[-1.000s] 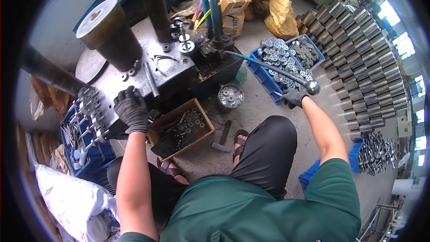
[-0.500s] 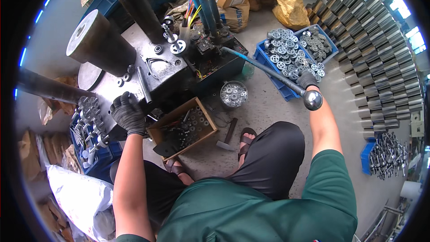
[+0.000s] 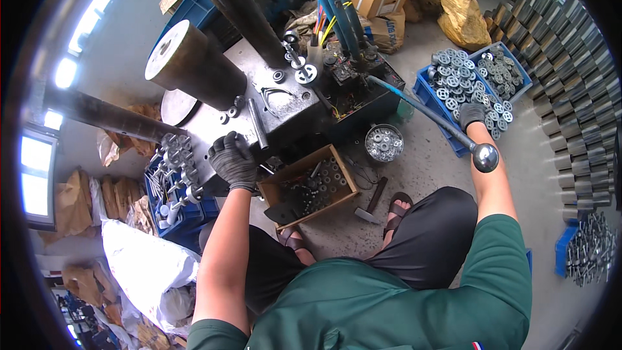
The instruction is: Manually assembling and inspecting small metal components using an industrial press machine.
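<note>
My left hand [image 3: 232, 163], in a dark grey glove, rests at the near edge of a steel press table [image 3: 210, 139]. Its fingers are loosely apart and hold nothing. A short metal rod [image 3: 257, 124] lies just right of it, and a cluster of shiny shafts with discs [image 3: 178, 159] to its left. My right hand [image 3: 472, 115], gloved alike, reaches into a blue bin [image 3: 424, 84] heaped with spoked metal discs [image 3: 453, 71]. Its fingertips are hidden among the discs. A blue lever [image 3: 411, 100] with a steel ball end [image 3: 485, 157] passes in front of my right forearm.
A large steel cylinder [image 3: 194, 61] stands on the table beside curved pliers [image 3: 275, 100]. Below are an open box of rings [image 3: 346, 185], a round tub of small parts [image 3: 383, 142] and a hammer [image 3: 374, 201]. Stacked metal tubes [image 3: 570, 84] line the right side.
The whole view has shifted, so the scene sits farther right. My right hand has moved a little deeper among the discs. My left hand keeps its place at the table edge.
</note>
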`<state>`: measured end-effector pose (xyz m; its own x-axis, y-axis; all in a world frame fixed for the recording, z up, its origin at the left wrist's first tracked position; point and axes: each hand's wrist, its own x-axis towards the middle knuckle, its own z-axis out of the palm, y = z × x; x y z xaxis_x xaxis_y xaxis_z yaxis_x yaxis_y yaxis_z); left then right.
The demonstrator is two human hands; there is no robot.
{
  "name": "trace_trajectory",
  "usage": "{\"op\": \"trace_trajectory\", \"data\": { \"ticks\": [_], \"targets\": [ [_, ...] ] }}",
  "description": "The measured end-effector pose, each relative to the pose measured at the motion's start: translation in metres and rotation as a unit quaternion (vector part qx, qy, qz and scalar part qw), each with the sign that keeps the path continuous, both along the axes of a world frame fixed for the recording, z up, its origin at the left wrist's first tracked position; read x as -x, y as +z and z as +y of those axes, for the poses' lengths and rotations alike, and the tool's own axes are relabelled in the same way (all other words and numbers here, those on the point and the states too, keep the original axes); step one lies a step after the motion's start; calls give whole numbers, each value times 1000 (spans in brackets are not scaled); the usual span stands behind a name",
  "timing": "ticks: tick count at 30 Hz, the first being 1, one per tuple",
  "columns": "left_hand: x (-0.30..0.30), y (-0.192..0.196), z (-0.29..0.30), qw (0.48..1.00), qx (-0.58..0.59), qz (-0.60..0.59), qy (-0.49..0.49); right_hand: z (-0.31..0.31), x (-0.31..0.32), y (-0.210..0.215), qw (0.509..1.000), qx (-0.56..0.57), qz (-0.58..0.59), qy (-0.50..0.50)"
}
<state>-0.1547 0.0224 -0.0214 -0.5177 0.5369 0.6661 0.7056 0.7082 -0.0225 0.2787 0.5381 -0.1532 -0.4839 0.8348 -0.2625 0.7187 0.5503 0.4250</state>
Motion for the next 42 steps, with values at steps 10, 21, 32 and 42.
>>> {"op": "trace_trajectory", "data": {
  "ticks": [10, 21, 32, 42],
  "targets": [
    [-6, 0, 12, 999, -21, -3, -35, 19, -37, -35, 984, -43, 109, -134],
    [-11, 10, -1, 999, -26, -12, -18, -78, -60, 38, 926, 80, 265, -257],
    [-11, 38, -5, 991, -59, -117, 8, -190, -42, 64, 825, 356, 433, -71],
    [-119, 48, -46, 714, -307, -563, -282, -310, 97, 286, 676, 498, 534, 103]
  ]
}}
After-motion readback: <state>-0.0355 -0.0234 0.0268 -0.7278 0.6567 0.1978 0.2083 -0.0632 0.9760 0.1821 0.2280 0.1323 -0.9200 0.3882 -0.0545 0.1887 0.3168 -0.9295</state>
